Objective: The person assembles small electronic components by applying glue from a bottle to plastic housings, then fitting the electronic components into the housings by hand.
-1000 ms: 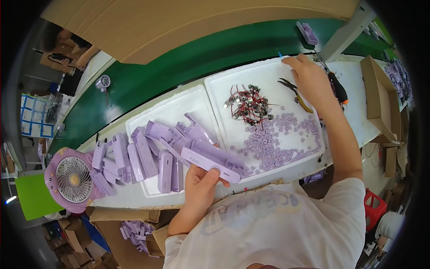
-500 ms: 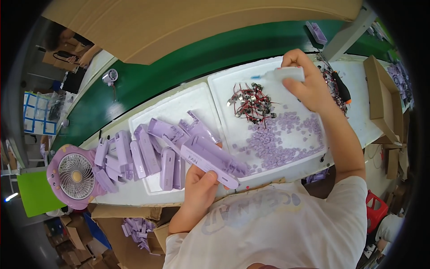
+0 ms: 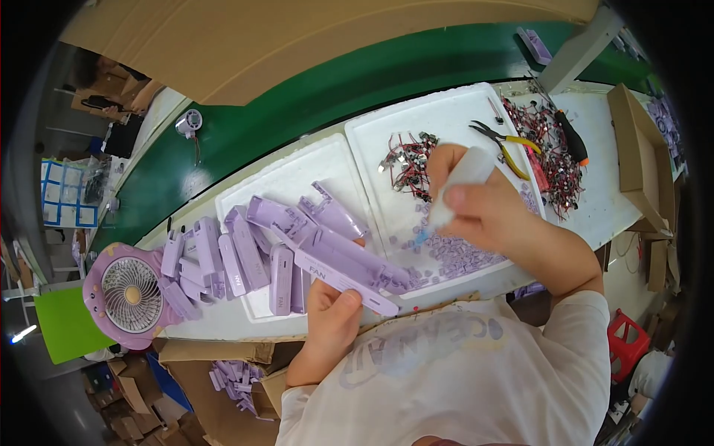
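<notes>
My left hand (image 3: 333,316) is closed round the near end of a purple plastic fan housing (image 3: 338,269), whose hollow side tilts up and away from me. In my right hand (image 3: 483,208) is a white glue bottle (image 3: 468,177), slanted down so that its blue tip (image 3: 422,236) hangs over the scattered small purple plastic parts (image 3: 465,256). Whether the tip touches any of them I cannot tell. Behind my right fingers lies a heap of small components with red and black wires (image 3: 405,167). More purple housings (image 3: 242,249) stand and lie left of my left hand.
White foam trays (image 3: 416,111) cover the bench. Pliers with yellow handles (image 3: 509,149), a black-handled screwdriver (image 3: 571,137) and more wired parts (image 3: 554,182) lie at the right. A purple desk fan (image 3: 130,297) stands far left. Beyond runs a green belt (image 3: 253,134); an open carton (image 3: 216,416) sits below.
My right hand has brought the glue bottle down and toward me, turning its tip from leftward to downward. The pliers have come into sight. My left hand with the housing has barely moved.
</notes>
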{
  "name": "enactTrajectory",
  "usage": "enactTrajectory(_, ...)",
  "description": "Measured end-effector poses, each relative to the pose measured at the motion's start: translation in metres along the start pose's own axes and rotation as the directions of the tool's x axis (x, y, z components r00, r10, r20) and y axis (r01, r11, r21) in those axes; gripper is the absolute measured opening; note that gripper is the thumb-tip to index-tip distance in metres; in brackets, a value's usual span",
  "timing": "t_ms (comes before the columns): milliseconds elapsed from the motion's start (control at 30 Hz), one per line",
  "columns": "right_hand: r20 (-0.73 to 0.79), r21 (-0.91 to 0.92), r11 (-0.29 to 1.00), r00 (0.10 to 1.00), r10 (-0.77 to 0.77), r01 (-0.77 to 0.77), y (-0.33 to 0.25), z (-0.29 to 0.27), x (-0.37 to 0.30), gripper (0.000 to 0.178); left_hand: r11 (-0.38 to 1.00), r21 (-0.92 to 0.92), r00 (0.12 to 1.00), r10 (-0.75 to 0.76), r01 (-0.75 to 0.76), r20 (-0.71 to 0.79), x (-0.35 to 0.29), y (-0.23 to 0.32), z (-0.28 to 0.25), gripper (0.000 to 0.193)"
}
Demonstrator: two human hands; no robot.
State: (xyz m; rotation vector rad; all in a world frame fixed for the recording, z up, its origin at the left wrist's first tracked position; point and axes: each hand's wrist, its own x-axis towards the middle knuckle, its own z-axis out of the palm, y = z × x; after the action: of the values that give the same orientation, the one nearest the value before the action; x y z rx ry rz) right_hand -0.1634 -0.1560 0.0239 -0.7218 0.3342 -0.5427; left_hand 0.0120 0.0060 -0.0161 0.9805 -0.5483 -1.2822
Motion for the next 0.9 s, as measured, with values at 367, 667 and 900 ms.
enactTrajectory(367, 0.195, -0.691, 0.676, 0.966, -0.167, 0.256, -0.012, 0.032, -0.007, 0.012, 0.994, 0.104, 0.998, -0.009, 0.015, -0.054, -0.003, 0.003, 0.007, 0.078)
enactTrajectory(667, 0.264, -0.741, 0.558, 0.926, -0.271, 0.374, 0.004, 0.038, -0.001, 0.012, 0.994, 0.109, 0.998, 0.007, 0.0, -0.065, -0.004, 0.0, 0.009, 0.059)
enactTrajectory(900, 0.285, -0.762, 0.506, 0.911, -0.297, 0.404, 0.009, 0.036, 0.001, 0.013, 0.995, 0.1, 0.996, 0.026, -0.017, -0.084, -0.004, -0.001, 0.009, 0.055)
